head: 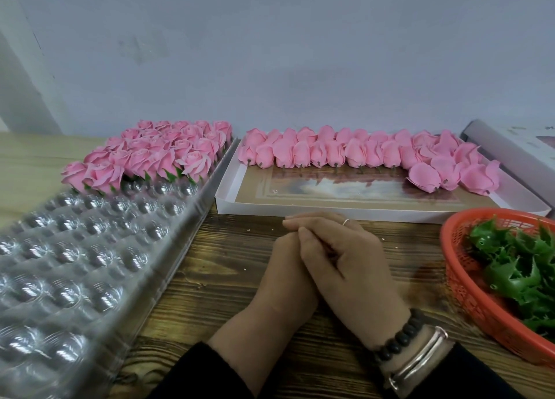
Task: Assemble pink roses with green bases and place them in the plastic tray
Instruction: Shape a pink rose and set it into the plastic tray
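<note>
My left hand [282, 272] and my right hand [351, 266] rest together on the wooden table [216, 278], the right laid over the left. Neither holds anything, and the left hand's fingers are hidden under the right. The clear plastic tray [192, 218] with round cups lies on the left. Its far rows carry assembled pink roses [150, 155] with green bases. Loose pink rose heads [360, 152] without bases lie in rows in a shallow white box [228, 200] beyond my hands. Green bases [516, 266] are heaped in a red basket [450, 266] on the right.
A grey box lid [510, 146] leans at the far right behind the white box. A pale wall closes off the back of the table. The tray's near cups hold nothing. Bare wood shows between the tray and the basket around my hands.
</note>
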